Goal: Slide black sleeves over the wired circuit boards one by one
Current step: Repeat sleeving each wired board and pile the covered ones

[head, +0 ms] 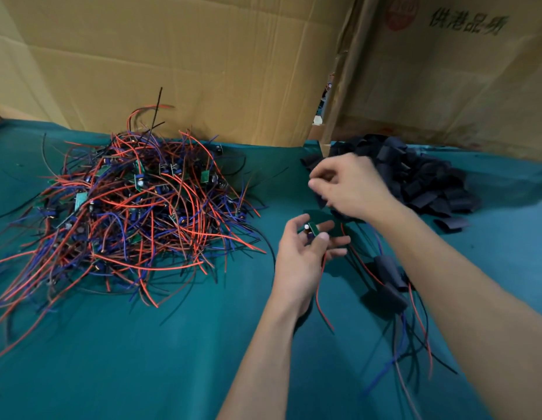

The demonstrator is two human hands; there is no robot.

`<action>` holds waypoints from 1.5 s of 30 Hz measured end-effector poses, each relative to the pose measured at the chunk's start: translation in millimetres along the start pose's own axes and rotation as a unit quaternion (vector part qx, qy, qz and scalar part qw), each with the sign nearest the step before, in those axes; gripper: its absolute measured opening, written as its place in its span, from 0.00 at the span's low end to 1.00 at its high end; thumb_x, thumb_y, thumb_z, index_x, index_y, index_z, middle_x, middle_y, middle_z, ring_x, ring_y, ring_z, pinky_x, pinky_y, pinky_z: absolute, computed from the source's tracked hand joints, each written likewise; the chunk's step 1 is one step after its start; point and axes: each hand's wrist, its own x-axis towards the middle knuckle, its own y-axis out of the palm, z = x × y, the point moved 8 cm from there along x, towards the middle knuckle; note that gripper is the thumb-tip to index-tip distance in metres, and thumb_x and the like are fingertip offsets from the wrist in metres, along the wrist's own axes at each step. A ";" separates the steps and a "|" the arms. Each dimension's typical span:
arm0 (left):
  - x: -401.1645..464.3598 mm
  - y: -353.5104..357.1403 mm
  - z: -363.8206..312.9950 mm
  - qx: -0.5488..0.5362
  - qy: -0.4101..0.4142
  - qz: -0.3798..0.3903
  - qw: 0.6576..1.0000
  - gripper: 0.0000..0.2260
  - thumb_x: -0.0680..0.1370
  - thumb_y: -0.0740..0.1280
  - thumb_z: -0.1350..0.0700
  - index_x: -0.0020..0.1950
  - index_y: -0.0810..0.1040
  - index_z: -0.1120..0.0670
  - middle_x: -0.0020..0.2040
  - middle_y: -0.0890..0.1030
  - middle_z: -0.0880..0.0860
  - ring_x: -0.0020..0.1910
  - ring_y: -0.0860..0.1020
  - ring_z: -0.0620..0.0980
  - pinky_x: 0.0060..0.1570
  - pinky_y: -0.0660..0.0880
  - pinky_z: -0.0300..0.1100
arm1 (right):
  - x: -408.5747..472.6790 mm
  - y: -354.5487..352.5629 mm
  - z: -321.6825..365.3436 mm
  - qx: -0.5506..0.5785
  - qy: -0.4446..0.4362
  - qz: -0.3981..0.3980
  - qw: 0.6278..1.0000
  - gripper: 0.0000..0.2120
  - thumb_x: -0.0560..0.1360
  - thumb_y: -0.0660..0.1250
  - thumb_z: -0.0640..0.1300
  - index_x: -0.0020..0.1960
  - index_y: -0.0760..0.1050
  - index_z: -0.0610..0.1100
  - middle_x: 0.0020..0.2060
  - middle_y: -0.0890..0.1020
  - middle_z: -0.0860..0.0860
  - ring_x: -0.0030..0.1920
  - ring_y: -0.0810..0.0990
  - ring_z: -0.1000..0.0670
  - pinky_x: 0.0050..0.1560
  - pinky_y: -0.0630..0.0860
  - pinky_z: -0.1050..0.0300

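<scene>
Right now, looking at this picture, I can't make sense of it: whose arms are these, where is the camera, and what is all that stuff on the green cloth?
No machine here: a person wears a camera on the head, looking down at their own two hands. The left hand holds a small green circuit board with a red wire hanging from it. The right hand reaches into a pile of black sleeves; whether it has picked one up is unclear. On the green cloth, left, lies a tangled heap of wired boards. Near the right arm lie sleeved boards. Cardboard stands behind.
</scene>
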 end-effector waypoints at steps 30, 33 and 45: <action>0.3 9.7 7.0 0.273 0.066 0.085 0.956 0.28 0.83 0.60 0.67 0.80 0.56 0.52 0.46 0.81 0.52 0.32 0.78 0.44 0.35 0.75 0.38 | -84.2 -17.0 -38.9 0.325 0.116 -0.021 0.938 0.05 0.78 0.70 0.32 0.46 0.84 0.38 0.28 0.83 0.44 0.27 0.81 0.51 0.28 0.78 0.61; -0.7 9.6 1.5 0.273 0.085 0.056 0.957 0.21 0.80 0.60 0.71 0.71 0.70 0.55 0.47 0.81 0.57 0.35 0.82 0.50 0.37 0.79 0.41 | -89.6 -12.6 -42.5 0.349 0.137 -0.013 0.927 0.05 0.79 0.69 0.31 0.46 0.83 0.37 0.28 0.83 0.45 0.27 0.80 0.52 0.27 0.77 0.61; -5.6 14.1 -7.3 0.367 0.123 0.086 0.918 0.09 0.75 0.68 0.62 0.52 0.82 0.52 0.42 0.85 0.52 0.39 0.82 0.47 0.47 0.81 0.48 | -114.6 -2.5 -44.7 0.397 0.214 -0.045 0.891 0.08 0.77 0.68 0.31 0.48 0.84 0.40 0.34 0.86 0.46 0.31 0.82 0.52 0.31 0.80 0.60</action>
